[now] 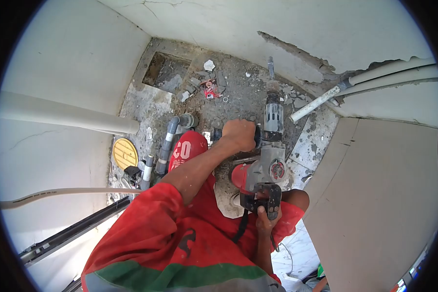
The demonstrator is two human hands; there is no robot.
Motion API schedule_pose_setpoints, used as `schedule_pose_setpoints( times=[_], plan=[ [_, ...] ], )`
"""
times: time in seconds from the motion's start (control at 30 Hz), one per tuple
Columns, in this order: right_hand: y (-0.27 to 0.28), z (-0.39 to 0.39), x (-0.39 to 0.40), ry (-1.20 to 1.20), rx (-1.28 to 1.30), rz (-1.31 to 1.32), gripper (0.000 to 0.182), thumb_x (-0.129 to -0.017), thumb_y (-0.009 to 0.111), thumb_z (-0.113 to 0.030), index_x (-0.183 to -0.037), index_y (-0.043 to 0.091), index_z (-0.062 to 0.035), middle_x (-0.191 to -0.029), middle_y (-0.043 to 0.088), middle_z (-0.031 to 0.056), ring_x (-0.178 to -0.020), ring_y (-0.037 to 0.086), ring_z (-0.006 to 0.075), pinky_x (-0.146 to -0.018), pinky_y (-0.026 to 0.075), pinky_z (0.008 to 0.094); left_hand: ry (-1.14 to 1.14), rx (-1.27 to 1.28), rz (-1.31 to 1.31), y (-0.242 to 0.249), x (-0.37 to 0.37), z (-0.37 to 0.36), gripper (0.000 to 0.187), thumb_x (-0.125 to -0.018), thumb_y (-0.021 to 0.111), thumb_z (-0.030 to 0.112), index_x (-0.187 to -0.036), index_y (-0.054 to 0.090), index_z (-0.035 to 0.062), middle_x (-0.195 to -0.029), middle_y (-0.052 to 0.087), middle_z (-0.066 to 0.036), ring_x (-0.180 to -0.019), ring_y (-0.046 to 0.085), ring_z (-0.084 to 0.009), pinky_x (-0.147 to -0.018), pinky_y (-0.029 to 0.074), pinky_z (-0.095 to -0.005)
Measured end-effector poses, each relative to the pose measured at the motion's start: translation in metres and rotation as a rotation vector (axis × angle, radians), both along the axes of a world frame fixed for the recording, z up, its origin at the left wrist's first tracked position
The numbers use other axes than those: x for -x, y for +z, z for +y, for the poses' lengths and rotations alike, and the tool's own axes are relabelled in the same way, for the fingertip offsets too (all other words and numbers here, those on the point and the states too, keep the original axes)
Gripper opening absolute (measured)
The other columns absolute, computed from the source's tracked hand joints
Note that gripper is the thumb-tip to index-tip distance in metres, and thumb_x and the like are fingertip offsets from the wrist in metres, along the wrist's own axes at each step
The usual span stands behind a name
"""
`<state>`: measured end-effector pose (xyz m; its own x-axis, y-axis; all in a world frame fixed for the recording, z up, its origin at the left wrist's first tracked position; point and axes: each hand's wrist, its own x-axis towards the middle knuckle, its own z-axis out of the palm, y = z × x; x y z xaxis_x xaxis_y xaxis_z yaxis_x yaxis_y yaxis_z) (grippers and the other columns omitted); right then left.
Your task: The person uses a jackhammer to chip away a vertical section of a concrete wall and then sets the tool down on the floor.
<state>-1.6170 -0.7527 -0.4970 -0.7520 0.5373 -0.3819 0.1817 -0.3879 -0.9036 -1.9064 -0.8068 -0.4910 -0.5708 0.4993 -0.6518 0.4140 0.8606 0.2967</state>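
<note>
The rotary hammer (270, 160) points down and away, its chisel bit (271, 68) at the broken floor (238, 97) by the far wall. The left hand (239, 134) is closed round the side handle to steady it; the right hand (264, 216) grips the rear handle, driving it forward

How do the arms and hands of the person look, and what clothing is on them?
Both hands, the left hand and the right hand, are bare, without gloves. The forearms are bare too. The person wears a red short-sleeved shirt with a dark printed mark and a green and grey band at its hem.
</note>
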Motion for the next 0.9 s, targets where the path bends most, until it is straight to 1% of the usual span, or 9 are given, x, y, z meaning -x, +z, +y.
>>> schedule_pose_setpoints(
  times=[0.1,0.2,0.33,0.43,0.53,0.63,0.77,0.8,0.9],
  plan=[
    [0.062,-0.011,-0.015,0.0,0.116,-0.035,0.062,-0.079,0.07,-0.027,-0.127,0.05,0.0068,-0.109,0.064,0.0169,-0.097,0.064,0.0247,-0.086,0.051,0.0358,-0.063,0.068,-0.092,0.034,-0.017,-0.009,0.027,-0.069,0.065,0.017,-0.09,0.073,0.0032,-0.096,0.071,-0.018,-0.093,0.069,-0.0319,-0.08,0.054,-0.0407],
    [0.135,-0.035,-0.013,-0.119,0.223,-0.088,0.059,-0.079,0.07,-0.022,-0.126,0.05,0.0072,-0.11,0.064,0.0178,-0.095,0.064,0.0247,-0.083,0.053,0.0363,-0.137,0.114,-0.137,0.063,-0.031,-0.02,0.026,-0.069,0.065,0.017,-0.09,0.074,0.0039,-0.095,0.071,-0.017,-0.092,0.069,-0.031,-0.079,0.055,-0.0397],
    [0.219,-0.043,-0.002,-0.156,0.312,-0.237,0.053,-0.077,0.069,-0.011,-0.124,0.051,0.0073,-0.111,0.064,0.0188,-0.09,0.066,0.0246,-0.08,0.055,0.0361,-0.234,0.201,-0.231,0.105,-0.035,-0.032,0.028,-0.07,0.065,0.017,-0.094,0.073,0.005,-0.097,0.071,-0.017,-0.093,0.069,-0.0298,-0.079,0.055,-0.0397],
    [0.271,-0.049,0.017,-0.216,0.36,-0.301,0.051,-0.077,0.068,-0.01,-0.122,0.052,0.0073,-0.109,0.064,0.0188,-0.089,0.066,0.0247,-0.08,0.055,0.0359,-0.262,0.215,-0.281,0.132,-0.037,-0.048,0.033,-0.07,0.066,0.02,-0.099,0.072,0.0063,-0.103,0.069,-0.017,-0.097,0.067,-0.0307,-0.08,0.054,-0.0406],
    [0.31,-0.058,0.03,-0.136,0.31,-0.359,0.04,-0.078,0.071,-0.004,-0.115,0.057,0.0052,-0.1,0.067,0.0136,-0.087,0.066,0.0185,-0.076,0.054,0.0301,-0.297,0.185,-0.385,0.155,-0.035,-0.072,0.042,-0.071,0.068,0.026,-0.108,0.068,0.0077,-0.111,0.067,-0.017,-0.106,0.063,-0.0312,-0.087,0.052,-0.0424],
    [0.33,-0.071,0.054,-0.082,0.225,-0.429,0.034,-0.076,0.074,-0.006,-0.106,0.062,0.0039,-0.09,0.068,0.0087,-0.081,0.065,0.0135,-0.07,0.054,0.0266,-0.283,0.082,-0.454,0.167,-0.028,-0.102,0.048,-0.074,0.067,0.032,-0.116,0.063,0.0094,-0.117,0.064,-0.017,-0.113,0.059,-0.0331,-0.095,0.046,-0.0453],
    [0.342,-0.07,0.07,-0.028,0.113,-0.529,0.033,-0.075,0.072,-0.007,-0.104,0.062,0.0042,-0.089,0.067,0.0077,-0.074,0.063,0.0121,-0.067,0.052,0.0257,-0.157,0.073,-0.207,0.215,0.0,-0.156,0.049,-0.079,0.067,0.035,-0.122,0.058,0.0115,-0.119,0.06,-0.016,-0.112,0.058,-0.0361,-0.094,0.044,-0.0499],
    [0.339,-0.068,0.074,-0.085,0.141,-0.479,0.032,-0.074,0.071,-0.005,-0.103,0.062,0.0043,-0.088,0.067,0.008,-0.072,0.062,0.0128,-0.067,0.051,0.0255,-0.09,0.049,-0.084,0.227,0.009,-0.173,0.048,-0.081,0.066,0.034,-0.122,0.057,0.0122,-0.118,0.061,-0.015,-0.11,0.058,-0.0362,-0.093,0.044,-0.0509],
    [0.34,-0.061,0.077,-0.134,0.219,-0.437,0.035,-0.076,0.067,-0.002,-0.109,0.058,0.0063,-0.093,0.067,0.0141,-0.073,0.065,0.0199,-0.066,0.054,0.0295,-0.129,0.239,-0.069,0.262,0.026,-0.229,0.047,-0.081,0.063,0.034,-0.123,0.058,0.0138,-0.12,0.06,-0.013,-0.11,0.059,-0.0345,-0.093,0.045,-0.052]
  ],
)
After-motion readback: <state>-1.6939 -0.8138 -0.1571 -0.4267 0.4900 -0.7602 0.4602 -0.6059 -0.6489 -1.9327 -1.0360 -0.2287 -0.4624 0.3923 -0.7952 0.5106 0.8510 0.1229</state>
